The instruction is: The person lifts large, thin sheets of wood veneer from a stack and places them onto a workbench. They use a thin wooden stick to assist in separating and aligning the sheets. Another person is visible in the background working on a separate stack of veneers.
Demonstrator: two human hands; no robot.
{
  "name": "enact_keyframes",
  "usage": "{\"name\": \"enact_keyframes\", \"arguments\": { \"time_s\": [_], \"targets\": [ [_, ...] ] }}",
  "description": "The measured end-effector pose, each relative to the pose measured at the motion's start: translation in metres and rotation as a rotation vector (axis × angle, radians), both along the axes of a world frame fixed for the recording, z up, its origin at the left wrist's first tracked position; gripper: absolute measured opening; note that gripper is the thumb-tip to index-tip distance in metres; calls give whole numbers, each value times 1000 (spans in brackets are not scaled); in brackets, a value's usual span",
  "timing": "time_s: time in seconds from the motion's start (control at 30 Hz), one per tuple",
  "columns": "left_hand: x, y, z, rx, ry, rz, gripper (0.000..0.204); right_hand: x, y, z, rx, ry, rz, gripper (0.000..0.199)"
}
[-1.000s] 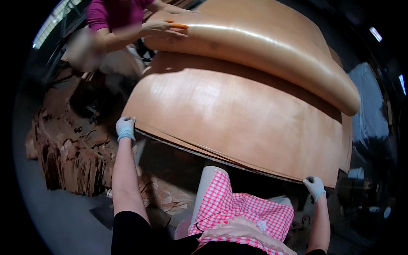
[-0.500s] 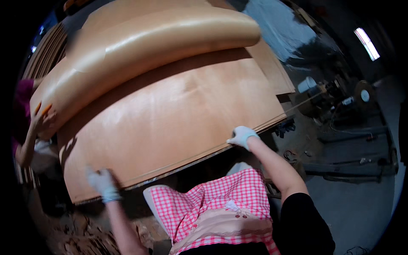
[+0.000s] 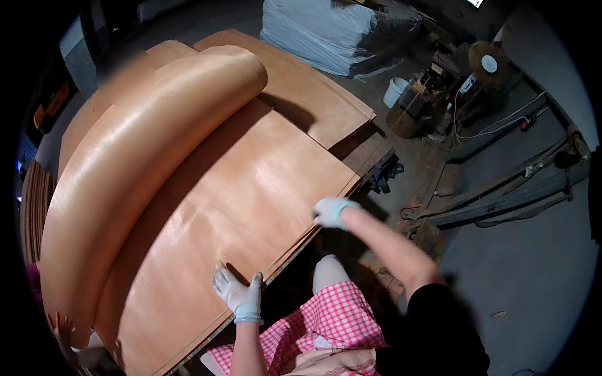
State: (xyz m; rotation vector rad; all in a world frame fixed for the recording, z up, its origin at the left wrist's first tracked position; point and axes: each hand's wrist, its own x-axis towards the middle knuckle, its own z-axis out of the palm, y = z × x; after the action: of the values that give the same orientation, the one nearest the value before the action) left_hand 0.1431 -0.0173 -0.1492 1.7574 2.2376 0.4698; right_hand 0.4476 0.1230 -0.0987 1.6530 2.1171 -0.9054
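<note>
A large thin sheet of reddish-brown wood veneer [image 3: 232,200] lies flat on top of a stack. My left hand [image 3: 237,293], in a pale glove, rests flat on the near edge of the top sheet, fingers spread. My right hand [image 3: 330,212], also gloved, grips the same edge further right, near the corner. Another veneer sheet [image 3: 144,163] is curled over into a long roll along the far side of the stack. At the lower left another person's fingers [image 3: 59,323] hold the end of that curled sheet.
More veneer sheets [image 3: 313,94] lie beyond the roll. A wrapped pale bale [image 3: 332,31] stands at the back. A white bucket [image 3: 395,91], a dark drum [image 3: 414,113], cables and machine parts [image 3: 501,125] crowd the concrete floor on the right. Stacked veneer edges [image 3: 34,207] show at far left.
The view has swung to the right. My hands have slid closer together along the near edge of the top sheet. The curled sheet still lies over the far side.
</note>
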Motion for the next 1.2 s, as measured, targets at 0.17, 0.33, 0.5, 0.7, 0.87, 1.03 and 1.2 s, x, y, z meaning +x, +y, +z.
{"name": "enact_keyframes", "arguments": {
  "time_s": [0.17, 0.33, 0.5, 0.7, 0.87, 1.03, 1.2],
  "targets": [
    [2, -2, -1, -25, 6, -6, 104, 137, 53, 10, 132, -227, -197, 30],
    [6, -2, 2, -17, 4, -4, 103, 156, 65, -32, 103, -210, -395, 33],
    [6, -3, -1, -4, 23, 8, 100, 156, 33, -46, 512, 5, -962, 38],
    [22, -26, 27, 439, -359, -254, 33, 24, -76, -17, 534, 499, -581, 31],
    [26, -77, 73, 490, -717, -353, 32, -128, -187, 76, 130, 1043, -408, 17],
    [-9, -122, 81, 465, -1092, -111, 21, -192, -226, 96, -13, 1129, -312, 24],
    [-42, -143, 63, 459, -1306, 109, 11, -235, -233, 80, -152, 1129, -230, 37]
  ]
}}
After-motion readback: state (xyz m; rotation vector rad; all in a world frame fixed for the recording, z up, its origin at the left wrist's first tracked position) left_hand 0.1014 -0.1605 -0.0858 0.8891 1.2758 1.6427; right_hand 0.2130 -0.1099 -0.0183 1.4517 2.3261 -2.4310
